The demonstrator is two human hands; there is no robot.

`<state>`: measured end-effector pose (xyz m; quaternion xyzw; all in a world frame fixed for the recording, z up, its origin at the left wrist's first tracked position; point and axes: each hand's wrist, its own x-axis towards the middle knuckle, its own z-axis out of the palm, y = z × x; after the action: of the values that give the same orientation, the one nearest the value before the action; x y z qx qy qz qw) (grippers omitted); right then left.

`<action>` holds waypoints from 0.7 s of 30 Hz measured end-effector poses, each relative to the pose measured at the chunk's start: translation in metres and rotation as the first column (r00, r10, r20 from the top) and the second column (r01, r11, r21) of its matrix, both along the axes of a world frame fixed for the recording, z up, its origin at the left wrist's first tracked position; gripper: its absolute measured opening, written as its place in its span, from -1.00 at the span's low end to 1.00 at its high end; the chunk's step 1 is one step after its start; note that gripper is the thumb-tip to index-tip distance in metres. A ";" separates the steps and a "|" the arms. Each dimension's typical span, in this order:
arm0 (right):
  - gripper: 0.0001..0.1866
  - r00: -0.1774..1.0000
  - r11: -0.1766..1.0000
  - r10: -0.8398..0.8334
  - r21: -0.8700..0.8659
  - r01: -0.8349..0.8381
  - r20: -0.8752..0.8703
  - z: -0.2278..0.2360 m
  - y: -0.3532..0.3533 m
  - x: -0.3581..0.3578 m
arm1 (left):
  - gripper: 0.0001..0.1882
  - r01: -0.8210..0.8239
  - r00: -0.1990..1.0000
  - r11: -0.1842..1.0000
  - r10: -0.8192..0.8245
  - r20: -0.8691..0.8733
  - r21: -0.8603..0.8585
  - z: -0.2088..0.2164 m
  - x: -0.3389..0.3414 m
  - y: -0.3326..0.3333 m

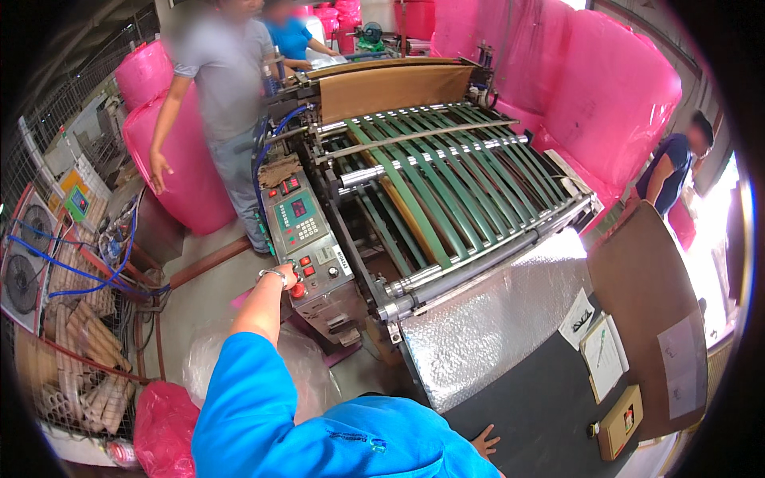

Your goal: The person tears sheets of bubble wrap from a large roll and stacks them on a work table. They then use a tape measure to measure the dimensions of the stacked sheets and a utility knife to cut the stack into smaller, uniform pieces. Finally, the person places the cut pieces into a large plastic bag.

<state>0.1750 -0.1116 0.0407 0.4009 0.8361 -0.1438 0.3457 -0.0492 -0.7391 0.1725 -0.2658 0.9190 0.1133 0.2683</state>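
Observation:
My left hand (287, 276) reaches to the near left edge of a machine's control panel (320, 247). Its fingers look curled together there, right beside a red mushroom button (298, 291); whatever they press or grip is hidden. On the panel are a keypad, a small red-lit display and several red buttons. My right hand (484, 440) rests with fingers spread on a dark table top (518, 406), holding nothing. Silvery bubble sheet (494, 319) covers the table's far part, up against the machine's front roller (478, 267). Green belts (446, 179) run along the machine bed.
A clipboard with paper and a pen (603, 358) and a cardboard box (620, 422) lie at the table's right. One person (231, 88) stands left of the machine, another (291, 36) behind it, a third (668, 171) far right. Large pink wrapped rolls (610, 95) stand behind.

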 end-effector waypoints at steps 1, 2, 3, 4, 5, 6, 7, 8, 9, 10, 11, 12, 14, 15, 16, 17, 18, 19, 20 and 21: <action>0.40 1.000 1.000 -0.011 -0.002 0.012 0.016 0.003 -0.002 -0.002 | -0.47 -0.012 1.000 1.000 0.012 0.002 0.004 0.001 -0.001 0.000; 0.39 0.999 1.000 -0.024 -0.004 0.024 0.033 0.006 -0.004 -0.003 | -0.41 -0.008 1.000 1.000 0.008 0.017 -0.018 0.007 0.002 0.004; 0.38 0.998 0.999 -0.037 -0.005 0.038 0.049 0.008 -0.006 -0.005 | -0.41 -0.015 1.000 1.000 0.016 0.021 -0.019 0.004 0.002 0.002; 0.32 0.996 0.995 -0.057 0.089 0.051 0.062 0.003 -0.008 -0.007 | -0.40 -0.025 0.999 0.999 0.025 0.024 -0.021 0.000 0.003 -0.002; 0.26 0.994 0.981 -0.081 0.183 0.066 0.073 -0.007 -0.010 -0.009 | -0.40 -0.032 0.999 0.999 0.032 0.027 -0.022 -0.005 0.002 -0.005; 0.21 0.991 0.958 -0.107 0.275 0.081 0.081 -0.015 -0.010 -0.010 | -0.40 0.000 1.000 1.000 0.000 -0.007 -0.010 -0.009 0.003 -0.008; 0.20 0.989 0.956 -0.115 0.280 0.087 0.087 -0.021 -0.008 -0.010 | -0.39 0.005 1.000 1.000 -0.005 0.003 0.000 -0.003 0.002 -0.003; 0.20 0.988 0.954 -0.125 0.283 0.094 0.094 -0.026 -0.004 -0.009 | -0.39 0.011 1.000 1.000 -0.011 0.013 0.008 0.010 0.002 0.007; 0.19 0.986 0.952 -0.136 0.287 0.102 0.100 -0.030 -0.001 -0.008 | -0.39 0.018 1.000 1.000 -0.018 0.023 0.017 0.017 0.001 0.013; 0.19 0.987 0.951 -0.133 0.291 0.102 0.090 -0.034 0.000 -0.008 | -0.39 0.018 1.000 1.000 -0.018 0.020 0.018 0.016 0.002 0.011; 0.18 0.988 0.950 -0.132 0.296 0.103 0.079 -0.037 0.001 -0.007 | -0.38 0.019 1.000 1.000 -0.019 0.017 0.018 0.012 0.002 0.009; 0.18 0.989 0.948 -0.131 0.300 0.105 0.069 -0.039 0.002 -0.007 | -0.38 0.021 1.000 1.000 -0.021 0.013 0.019 0.010 0.002 0.006; 0.20 0.987 0.954 -0.125 0.284 0.091 0.101 -0.014 -0.015 -0.012 | -0.38 -0.002 1.000 1.000 0.003 -0.007 0.018 0.004 0.004 0.002; 0.21 0.985 0.957 -0.122 0.278 0.085 0.119 -0.001 -0.020 -0.013 | -0.38 -0.013 1.000 1.000 0.013 -0.015 0.019 0.001 0.005 0.001; 0.25 0.991 0.980 -0.095 0.186 0.076 0.097 0.005 -0.017 -0.010 | -0.38 -0.017 1.000 1.000 0.017 -0.005 0.014 -0.001 0.003 0.000; 0.31 0.995 0.994 -0.070 0.092 0.063 0.073 0.009 -0.012 -0.009 | -0.38 -0.021 1.000 1.000 0.021 0.006 0.007 -0.002 0.002 -0.001; 0.37 0.998 0.999 -0.047 -0.002 0.047 0.045 0.011 -0.009 -0.007 | -0.37 -0.026 1.000 1.000 0.026 0.016 0.001 -0.004 0.001 -0.001; 0.37 0.998 0.999 -0.046 0.002 0.046 0.052 0.012 -0.008 -0.007 | -0.37 -0.011 1.000 1.000 0.011 0.016 -0.010 -0.006 0.001 -0.001; 0.37 0.997 0.999 -0.048 0.007 0.047 0.055 0.012 -0.008 -0.007 | -0.37 0.007 1.000 1.000 -0.006 0.013 -0.021 -0.007 -0.001 0.000; 0.37 0.997 0.999 -0.049 0.011 0.048 0.059 0.012 -0.008 -0.006 | -0.37 0.024 1.000 0.999 -0.024 0.010 -0.032 -0.009 -0.002 0.000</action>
<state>0.1690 -0.1195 0.0524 0.4268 0.8162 -0.1363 0.3648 -0.0514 -0.7393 0.1635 -0.2597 0.9224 0.0939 0.2699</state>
